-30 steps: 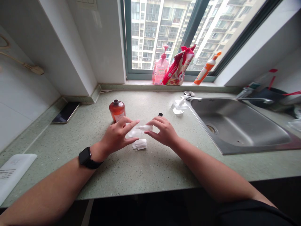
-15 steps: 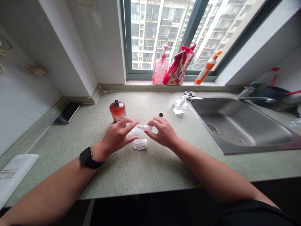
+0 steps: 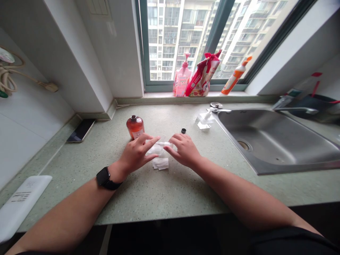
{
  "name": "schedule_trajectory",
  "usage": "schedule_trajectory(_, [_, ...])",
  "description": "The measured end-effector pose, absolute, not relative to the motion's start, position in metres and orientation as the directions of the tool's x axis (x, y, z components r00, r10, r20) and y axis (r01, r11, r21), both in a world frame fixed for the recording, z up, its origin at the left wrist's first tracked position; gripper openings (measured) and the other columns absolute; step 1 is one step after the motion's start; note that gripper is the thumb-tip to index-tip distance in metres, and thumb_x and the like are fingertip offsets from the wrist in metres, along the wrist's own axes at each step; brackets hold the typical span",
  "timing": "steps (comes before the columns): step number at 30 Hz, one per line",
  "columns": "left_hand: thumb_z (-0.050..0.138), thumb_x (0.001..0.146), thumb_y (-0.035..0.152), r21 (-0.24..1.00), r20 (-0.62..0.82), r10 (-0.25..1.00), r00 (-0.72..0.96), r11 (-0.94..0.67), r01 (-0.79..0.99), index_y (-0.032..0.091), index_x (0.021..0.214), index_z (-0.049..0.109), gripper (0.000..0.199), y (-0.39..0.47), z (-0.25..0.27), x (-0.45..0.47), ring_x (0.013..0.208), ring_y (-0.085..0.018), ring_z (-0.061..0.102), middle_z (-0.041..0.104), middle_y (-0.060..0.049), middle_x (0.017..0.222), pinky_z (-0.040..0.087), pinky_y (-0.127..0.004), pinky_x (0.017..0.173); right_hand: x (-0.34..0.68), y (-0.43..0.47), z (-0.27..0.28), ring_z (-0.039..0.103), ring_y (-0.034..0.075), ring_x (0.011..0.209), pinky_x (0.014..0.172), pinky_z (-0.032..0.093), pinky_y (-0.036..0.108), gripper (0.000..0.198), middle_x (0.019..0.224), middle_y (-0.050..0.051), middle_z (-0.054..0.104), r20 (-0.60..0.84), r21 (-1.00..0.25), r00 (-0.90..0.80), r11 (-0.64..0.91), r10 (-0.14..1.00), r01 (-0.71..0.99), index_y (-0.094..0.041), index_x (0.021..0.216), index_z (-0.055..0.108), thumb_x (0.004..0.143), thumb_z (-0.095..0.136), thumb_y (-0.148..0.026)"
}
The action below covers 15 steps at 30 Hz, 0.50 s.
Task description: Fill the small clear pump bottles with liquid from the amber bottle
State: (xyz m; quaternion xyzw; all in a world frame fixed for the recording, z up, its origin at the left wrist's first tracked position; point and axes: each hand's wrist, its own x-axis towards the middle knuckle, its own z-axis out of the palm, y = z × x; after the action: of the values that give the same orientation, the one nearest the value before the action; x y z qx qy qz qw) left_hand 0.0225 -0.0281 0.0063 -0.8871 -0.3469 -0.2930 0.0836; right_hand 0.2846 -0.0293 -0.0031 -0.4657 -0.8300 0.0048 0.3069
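Observation:
Between my hands is a clear plastic bottle-like piece (image 3: 153, 150) with a narrow whitish end, lying sideways; its exact kind is hard to make out. My left hand (image 3: 136, 152), with a black watch at the wrist, has thumb and index finger apart around its wider part. My right hand (image 3: 183, 148) pinches around the narrow end. Just below lies a folded white tissue (image 3: 160, 163). An amber bottle (image 3: 135, 126) with an uncapped neck stands behind my left hand, which hides its lower part. A small black cap (image 3: 183, 131) rests behind my right hand.
A clear pump bottle (image 3: 204, 121) stands beside the steel sink (image 3: 278, 141) at right. On the sill are a pink pump bottle (image 3: 182, 81), a red bag (image 3: 203, 76) and an orange-white bottle (image 3: 233, 79). A phone (image 3: 81, 130) and a white slab (image 3: 25, 202) lie at left.
The view has shifted slightly, so everything sits a little further right. Both hands keep nearly the same pose around the clear plastic piece.

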Motion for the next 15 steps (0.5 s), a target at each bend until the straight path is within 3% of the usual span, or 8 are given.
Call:
schedule_trajectory(4, [0.075,0.099,0.050,0.058,0.583,0.562,0.587,-0.749,0.660,0.025,0.154,0.057,0.063,-0.0279,0.0069,0.0221,0.093,-0.022,0.074,0.070,-0.011,0.121,0.065,-0.034,0.080,0.2840,-0.0311,-0.0009,0.063,0.027,0.098,0.090,0.049,0.044,0.025,0.107,0.010,0.070,0.555,-0.336,-0.386,0.623,0.737,0.706,-0.024,0.110,0.063,0.097,0.069,-0.045])
schedule_trajectory(7, [0.076,0.099,0.048,0.055,0.575,0.558,0.598,-0.756,0.653,0.026,0.155,0.057,0.063,-0.0281,0.0072,0.0222,0.096,-0.023,0.074,0.071,-0.010,0.121,0.065,-0.034,0.081,0.2838,-0.0314,0.0004,0.063,0.027,0.098,0.090,0.049,0.044,0.016,0.106,0.010,0.070,0.560,-0.325,-0.388,0.625,0.732,0.710,-0.024,0.101,0.064,0.099,0.066,-0.040])
schedule_trajectory(10, [0.077,0.099,0.047,0.049,0.568,0.559,0.604,-0.756,0.653,0.026,0.155,0.057,0.063,-0.0280,0.0070,0.0222,0.095,-0.022,0.074,0.071,-0.010,0.121,0.065,-0.035,0.081,0.2842,-0.0308,-0.0002,0.063,0.026,0.095,0.090,0.047,0.045,0.029,0.102,0.009,0.071,0.528,-0.316,-0.364,0.576,0.767,0.754,-0.024,0.089,0.064,0.103,0.062,-0.049])
schedule_trajectory(12, [0.076,0.099,0.047,0.048,0.569,0.560,0.603,-0.754,0.655,0.025,0.155,0.057,0.063,-0.0278,0.0067,0.0219,0.094,-0.022,0.074,0.071,-0.011,0.122,0.065,-0.035,0.081,0.2847,-0.0307,-0.0006,0.063,0.026,0.095,0.091,0.047,0.045,0.029,0.103,0.009,0.071,0.531,-0.331,-0.356,0.575,0.769,0.748,-0.024,0.095,0.065,0.101,0.065,-0.052])
schedule_trajectory(15, [0.076,0.099,0.049,0.054,0.573,0.565,0.594,-0.749,0.661,0.026,0.155,0.057,0.063,-0.0275,0.0064,0.0214,0.094,-0.022,0.074,0.070,-0.011,0.123,0.065,-0.035,0.082,0.2852,-0.0308,-0.0007,0.063,0.028,0.099,0.091,0.049,0.045,0.025,0.108,0.010,0.070,0.555,-0.347,-0.377,0.618,0.741,0.705,-0.024,0.109,0.063,0.095,0.071,-0.043])
